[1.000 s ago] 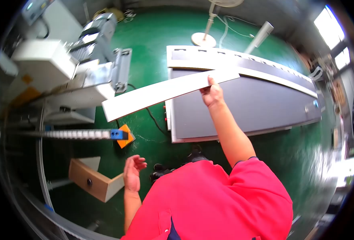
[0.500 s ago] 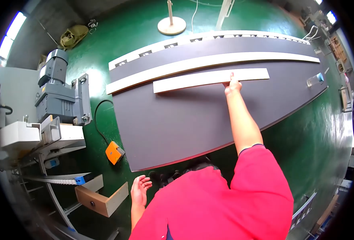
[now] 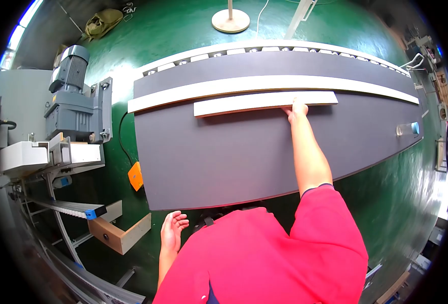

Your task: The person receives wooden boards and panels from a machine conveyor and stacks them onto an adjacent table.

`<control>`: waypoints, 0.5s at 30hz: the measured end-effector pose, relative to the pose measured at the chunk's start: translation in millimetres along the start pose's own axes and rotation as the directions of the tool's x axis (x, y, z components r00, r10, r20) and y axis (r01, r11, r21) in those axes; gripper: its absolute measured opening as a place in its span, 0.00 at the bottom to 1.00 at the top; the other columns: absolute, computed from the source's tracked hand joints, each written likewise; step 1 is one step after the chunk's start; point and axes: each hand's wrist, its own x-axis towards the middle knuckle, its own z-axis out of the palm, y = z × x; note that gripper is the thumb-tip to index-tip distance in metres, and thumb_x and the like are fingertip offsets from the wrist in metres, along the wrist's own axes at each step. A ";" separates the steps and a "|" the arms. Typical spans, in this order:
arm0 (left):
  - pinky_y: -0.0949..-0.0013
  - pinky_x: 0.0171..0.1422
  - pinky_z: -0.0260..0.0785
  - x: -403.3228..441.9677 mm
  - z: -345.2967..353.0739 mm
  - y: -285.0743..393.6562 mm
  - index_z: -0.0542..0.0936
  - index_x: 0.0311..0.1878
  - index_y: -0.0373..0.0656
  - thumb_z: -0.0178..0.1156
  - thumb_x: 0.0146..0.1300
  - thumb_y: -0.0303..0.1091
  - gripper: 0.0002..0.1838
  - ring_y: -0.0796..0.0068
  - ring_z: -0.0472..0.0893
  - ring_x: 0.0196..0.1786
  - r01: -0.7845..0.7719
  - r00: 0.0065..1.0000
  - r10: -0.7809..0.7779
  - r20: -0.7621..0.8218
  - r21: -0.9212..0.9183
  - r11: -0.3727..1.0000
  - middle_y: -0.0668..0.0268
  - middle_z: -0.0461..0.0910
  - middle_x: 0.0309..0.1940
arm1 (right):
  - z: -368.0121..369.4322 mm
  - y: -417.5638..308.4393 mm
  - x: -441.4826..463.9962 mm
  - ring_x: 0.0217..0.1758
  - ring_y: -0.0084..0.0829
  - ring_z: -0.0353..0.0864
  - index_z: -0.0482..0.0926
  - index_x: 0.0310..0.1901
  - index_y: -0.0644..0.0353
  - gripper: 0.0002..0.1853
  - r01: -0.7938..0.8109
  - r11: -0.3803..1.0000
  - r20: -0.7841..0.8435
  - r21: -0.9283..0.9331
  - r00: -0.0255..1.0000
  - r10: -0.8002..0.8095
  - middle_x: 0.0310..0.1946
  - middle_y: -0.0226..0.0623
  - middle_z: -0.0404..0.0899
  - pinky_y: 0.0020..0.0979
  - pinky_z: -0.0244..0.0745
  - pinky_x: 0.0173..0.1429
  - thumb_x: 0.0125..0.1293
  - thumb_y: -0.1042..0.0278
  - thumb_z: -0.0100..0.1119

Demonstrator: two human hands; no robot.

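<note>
My right hand (image 3: 298, 108) grips a short white board (image 3: 254, 103) near its right end, thumb on top and fingers at the near edge. The board lies lengthwise over a large dark grey panel (image 3: 219, 162), with a shadow along its near side. Just beyond it, a long white strip (image 3: 183, 93) runs across the panel; the two look nearly in contact. My left hand (image 3: 172, 230) hangs beside my body near the panel's front edge, fingers loosely apart, holding nothing.
A clear bottle with a blue cap (image 3: 408, 129) lies at the panel's right end. A roller rail (image 3: 224, 52) runs along the far side. At left are a grey motor (image 3: 72, 101), an orange foot pedal (image 3: 136, 176) and a wooden piece (image 3: 115, 235).
My right hand has brought the short board closer to the long strip. The view has shifted a little, and my left hand still hangs at my side.
</note>
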 end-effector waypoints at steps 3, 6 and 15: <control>0.64 0.50 0.72 -0.3 5.0 -4.0 0.73 0.51 0.37 0.45 0.73 0.43 0.18 0.68 0.79 0.41 -0.006 1.000 0.007 0.022 -0.041 0.999 0.58 0.79 0.42 | -13.1 -27.3 -30.2 0.38 0.53 0.84 0.66 0.56 0.76 0.28 -0.025 0.848 0.122 -0.529 0.987 0.105 0.43 0.65 0.77 0.46 0.85 0.40 0.69 0.54 0.48; 0.64 0.50 0.72 0.2 2.7 -12.7 0.73 0.51 0.37 0.45 0.73 0.43 0.18 0.68 0.79 0.41 0.003 1.000 -0.002 0.024 -0.065 0.998 0.58 0.79 0.42 | -22.6 -34.3 -31.4 0.46 0.58 0.81 0.61 0.59 0.78 0.30 -0.040 0.743 0.190 -0.669 0.956 0.223 0.47 0.68 0.74 0.48 0.84 0.45 0.70 0.55 0.47; 0.65 0.50 0.72 -15.7 -8.5 -17.2 0.74 0.51 0.38 0.47 0.72 0.43 0.18 0.68 0.80 0.42 -0.063 0.998 0.062 -0.012 -0.135 0.989 0.58 0.80 0.42 | 33.4 23.9 -31.1 0.61 0.63 0.71 0.58 0.55 0.80 0.20 -0.125 0.992 0.275 0.028 0.955 0.112 0.57 0.73 0.63 0.53 0.80 0.58 0.66 0.75 0.45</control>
